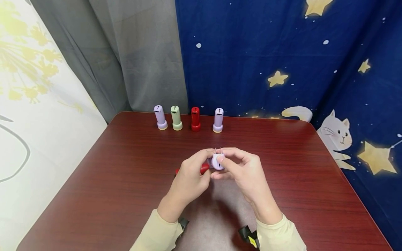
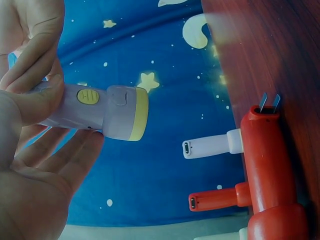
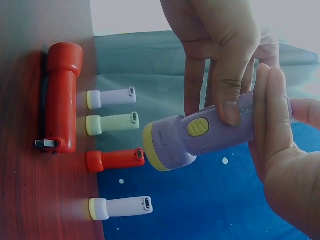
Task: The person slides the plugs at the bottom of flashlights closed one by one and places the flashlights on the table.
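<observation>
Both hands hold a purple flashlight [image 1: 215, 162] [image 2: 120, 112] [image 3: 170, 142] above the table, its two metal prongs standing out at the tail end. My left hand [image 1: 191, 176] [image 2: 42, 187] [image 3: 220, 37] grips the body from the left, its thumb near the yellow switch. My right hand [image 1: 249, 174] [image 2: 35, 37] [image 3: 285, 160] pinches the tail end, with the thumb on its end face. A red flashlight [image 1: 205, 168] [image 2: 270, 165] [image 3: 61, 100] lies on the table, partly hidden by my left hand in the head view; its prongs are out.
Toward the table's [image 1: 125, 150] back edge stand four flashlights: purple [image 1: 160, 118], green [image 1: 176, 118], red [image 1: 195, 119] and another light purple [image 1: 218, 120]. Behind them hang a grey curtain [image 1: 150, 52] and a blue star-patterned curtain [image 1: 238, 62].
</observation>
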A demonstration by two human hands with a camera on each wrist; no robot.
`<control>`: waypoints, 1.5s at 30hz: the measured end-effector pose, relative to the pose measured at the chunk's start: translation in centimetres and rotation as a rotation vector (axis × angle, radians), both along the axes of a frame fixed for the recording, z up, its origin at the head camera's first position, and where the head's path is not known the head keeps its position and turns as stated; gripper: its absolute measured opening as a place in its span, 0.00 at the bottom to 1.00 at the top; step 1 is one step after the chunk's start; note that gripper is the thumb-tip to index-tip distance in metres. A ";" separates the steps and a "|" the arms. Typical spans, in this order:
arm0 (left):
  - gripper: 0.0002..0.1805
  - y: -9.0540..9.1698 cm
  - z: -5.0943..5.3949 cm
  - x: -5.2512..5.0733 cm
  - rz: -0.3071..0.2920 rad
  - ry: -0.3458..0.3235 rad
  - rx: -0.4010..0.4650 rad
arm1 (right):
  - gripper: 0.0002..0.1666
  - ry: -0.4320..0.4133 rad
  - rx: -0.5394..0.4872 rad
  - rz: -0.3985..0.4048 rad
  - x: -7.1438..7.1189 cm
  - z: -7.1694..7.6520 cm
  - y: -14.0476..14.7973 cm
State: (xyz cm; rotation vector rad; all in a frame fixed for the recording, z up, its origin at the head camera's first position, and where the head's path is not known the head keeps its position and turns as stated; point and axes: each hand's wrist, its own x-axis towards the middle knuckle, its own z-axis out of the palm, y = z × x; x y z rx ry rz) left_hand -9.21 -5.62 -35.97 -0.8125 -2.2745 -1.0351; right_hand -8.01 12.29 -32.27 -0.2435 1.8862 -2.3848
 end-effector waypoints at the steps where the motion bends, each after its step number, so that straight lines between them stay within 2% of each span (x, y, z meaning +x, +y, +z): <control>1: 0.25 0.0 0.0 0.0 0.001 -0.002 -0.001 | 0.20 -0.001 -0.001 0.001 0.0 0.0 0.0; 25: 0.24 0.1 0.0 -0.1 -0.002 0.029 0.012 | 0.21 0.004 -0.026 0.021 0.1 0.0 0.1; 45: 0.24 0.0 -0.1 -0.1 0.001 0.016 0.011 | 0.22 -0.007 -0.036 0.024 0.1 0.0 0.1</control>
